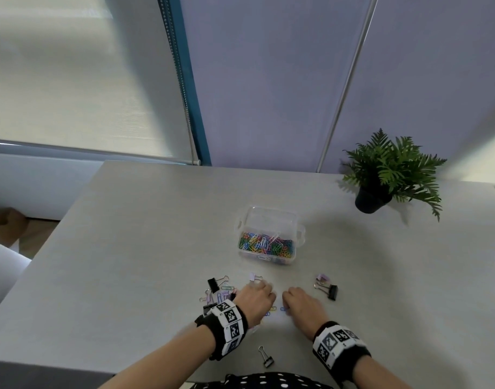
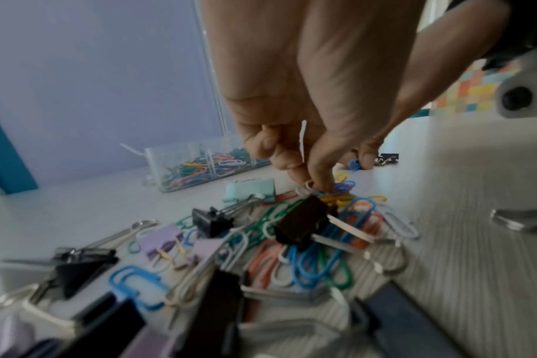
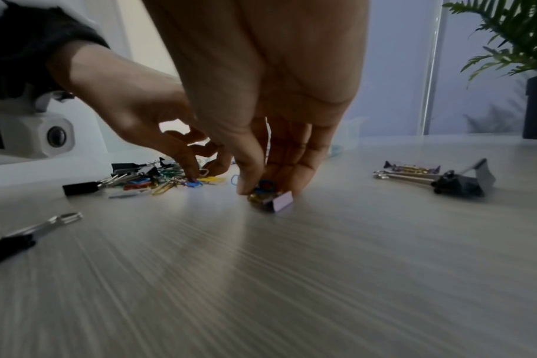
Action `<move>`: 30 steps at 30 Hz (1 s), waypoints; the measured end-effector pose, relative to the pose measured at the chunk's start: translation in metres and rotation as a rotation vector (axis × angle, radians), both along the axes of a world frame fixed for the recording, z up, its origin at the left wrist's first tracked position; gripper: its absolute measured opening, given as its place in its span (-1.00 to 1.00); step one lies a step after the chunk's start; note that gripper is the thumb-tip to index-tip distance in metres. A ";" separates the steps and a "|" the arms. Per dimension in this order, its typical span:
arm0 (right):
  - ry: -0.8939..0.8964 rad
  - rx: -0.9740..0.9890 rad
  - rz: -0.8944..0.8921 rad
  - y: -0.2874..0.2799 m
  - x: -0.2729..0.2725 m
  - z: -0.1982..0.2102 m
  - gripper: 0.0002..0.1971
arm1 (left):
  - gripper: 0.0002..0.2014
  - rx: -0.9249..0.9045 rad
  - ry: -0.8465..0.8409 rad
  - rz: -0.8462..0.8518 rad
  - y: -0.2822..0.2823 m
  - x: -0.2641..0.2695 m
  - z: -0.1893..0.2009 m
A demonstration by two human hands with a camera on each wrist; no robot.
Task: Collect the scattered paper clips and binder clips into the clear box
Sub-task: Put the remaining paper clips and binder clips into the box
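The clear box (image 1: 270,242) stands mid-table, partly filled with coloured paper clips. My left hand (image 2: 311,185) reaches into a pile of paper clips and binder clips (image 2: 307,242) and pinches a white paper clip (image 2: 304,190) with a few coloured ones at its fingertips. My right hand (image 3: 262,187) is just right of it, thumb and fingers pinching a blue paper clip (image 3: 266,186) directly over a small purple binder clip (image 3: 278,201) that lies on the table. In the head view both hands (image 1: 257,297) (image 1: 292,303) are knuckles-up, close together in front of the box.
More binder clips lie around: black and purple ones at the left (image 1: 212,284), a purple (image 1: 322,277) and a black one (image 1: 332,292) at the right, a black one (image 1: 266,358) near the front edge. A potted fern (image 1: 386,175) stands at the back right.
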State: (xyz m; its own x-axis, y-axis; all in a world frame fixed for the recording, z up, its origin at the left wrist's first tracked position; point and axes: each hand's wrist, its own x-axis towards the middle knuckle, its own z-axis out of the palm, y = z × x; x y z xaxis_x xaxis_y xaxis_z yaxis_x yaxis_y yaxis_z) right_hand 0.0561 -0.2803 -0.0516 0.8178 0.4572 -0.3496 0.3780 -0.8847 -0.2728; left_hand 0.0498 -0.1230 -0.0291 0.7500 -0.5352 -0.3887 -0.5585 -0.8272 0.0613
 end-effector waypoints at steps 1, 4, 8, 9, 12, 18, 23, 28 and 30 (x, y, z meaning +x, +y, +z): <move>-0.003 -0.005 0.012 0.000 0.000 0.000 -0.82 | -0.62 0.017 0.008 -0.009 -0.001 -0.001 -0.001; 0.055 0.018 -0.004 0.000 0.004 0.003 -0.90 | -0.56 0.035 0.022 -0.017 -0.002 -0.003 0.000; 0.192 0.224 -0.187 -0.003 0.020 0.010 -0.79 | -0.68 -0.029 0.066 0.060 -0.001 0.000 0.002; 0.226 0.303 -0.228 -0.004 0.024 0.013 -0.77 | -0.73 -0.070 0.086 0.117 0.001 0.003 0.002; 0.324 0.533 -0.357 -0.004 0.039 0.025 -0.77 | -0.88 -0.240 0.174 0.298 0.011 0.019 0.004; 0.283 0.786 -0.532 0.009 0.088 0.041 -0.81 | -0.81 -0.491 0.167 0.477 0.026 0.075 0.031; 0.266 0.854 -0.603 0.020 0.114 0.045 -0.86 | -0.91 -0.532 0.082 0.551 0.031 0.110 0.043; 0.060 0.622 -0.403 0.000 0.107 0.045 -0.81 | -0.76 -0.514 0.086 0.516 0.043 0.105 0.034; -0.053 0.501 -0.377 -0.025 0.098 0.035 -0.82 | -0.72 -0.528 0.092 0.503 0.053 0.094 0.030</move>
